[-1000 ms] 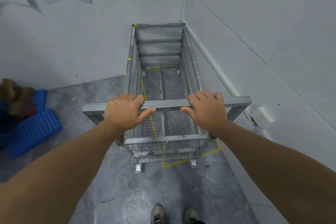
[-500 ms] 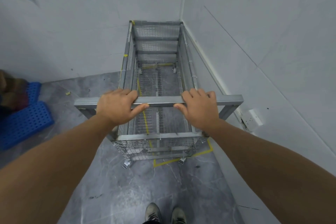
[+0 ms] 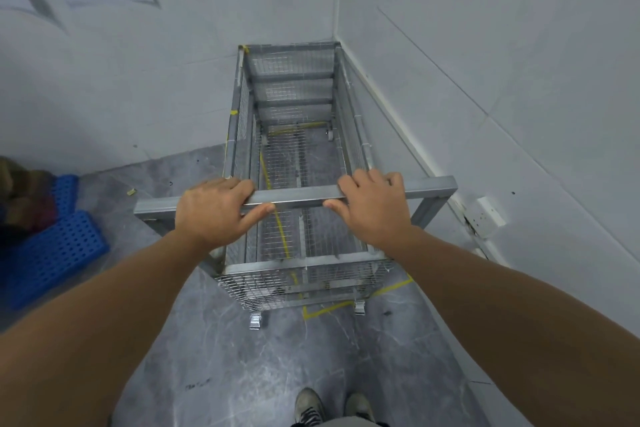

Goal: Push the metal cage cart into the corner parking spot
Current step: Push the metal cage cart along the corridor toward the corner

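The metal cage cart [image 3: 294, 87] is an empty wire-mesh box on castors, its far end up against the back wall in the room's corner and its right side along the right wall. A flat steel handle bar [image 3: 298, 199] crosses its near end. My left hand [image 3: 211, 211] grips the bar left of centre, thumb under it. My right hand [image 3: 372, 210] grips it right of centre the same way. Yellow floor tape [image 3: 325, 309] marking the parking spot shows under and just in front of the cart's near wheels.
Blue perforated plastic pallets [image 3: 52, 246] with a dark bundle on them lie at the left by the wall. A white wall socket [image 3: 488, 215] sits low on the right wall beside the handle. My shoes [image 3: 310, 407] stand on grey marble floor behind the cart.
Both hands stay on the handle. The cart sits in nearly the same place in the corner; the view dipped and came back up.
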A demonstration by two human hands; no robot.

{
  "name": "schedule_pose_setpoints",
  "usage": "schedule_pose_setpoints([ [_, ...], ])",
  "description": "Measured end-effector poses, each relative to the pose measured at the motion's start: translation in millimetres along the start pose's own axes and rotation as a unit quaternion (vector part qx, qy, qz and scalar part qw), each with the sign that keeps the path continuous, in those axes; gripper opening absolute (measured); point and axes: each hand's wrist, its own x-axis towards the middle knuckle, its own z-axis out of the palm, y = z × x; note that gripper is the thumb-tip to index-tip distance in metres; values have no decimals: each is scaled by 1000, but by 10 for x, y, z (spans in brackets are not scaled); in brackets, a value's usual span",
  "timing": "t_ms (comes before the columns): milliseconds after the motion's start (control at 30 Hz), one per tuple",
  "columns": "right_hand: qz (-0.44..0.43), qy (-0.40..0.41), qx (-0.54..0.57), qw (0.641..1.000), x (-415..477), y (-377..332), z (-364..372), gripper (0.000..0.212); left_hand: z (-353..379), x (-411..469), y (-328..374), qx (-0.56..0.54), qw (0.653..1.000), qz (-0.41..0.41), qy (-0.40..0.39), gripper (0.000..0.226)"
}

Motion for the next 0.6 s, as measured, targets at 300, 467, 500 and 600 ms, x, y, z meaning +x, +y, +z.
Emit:
schedule_pose_setpoints([
  [300, 2, 4, 5, 1000, -4, -32, 1, 49, -14, -13, 0, 15, 1000, 6, 16, 50],
  [467, 5, -6, 4, 1000, 1, -16, -6, 48, -9, -9, 31, 20, 1000, 1, 21, 49],
  [500, 4, -10, 1, 1000, -4, -18, -2, 49, -14, -9, 31, 17, 1000, 0, 21, 48],
  [600, 2, -4, -4, 1000, -13, -36, 23, 53, -22, -20, 10, 19, 1000, -2, 19, 49],
])
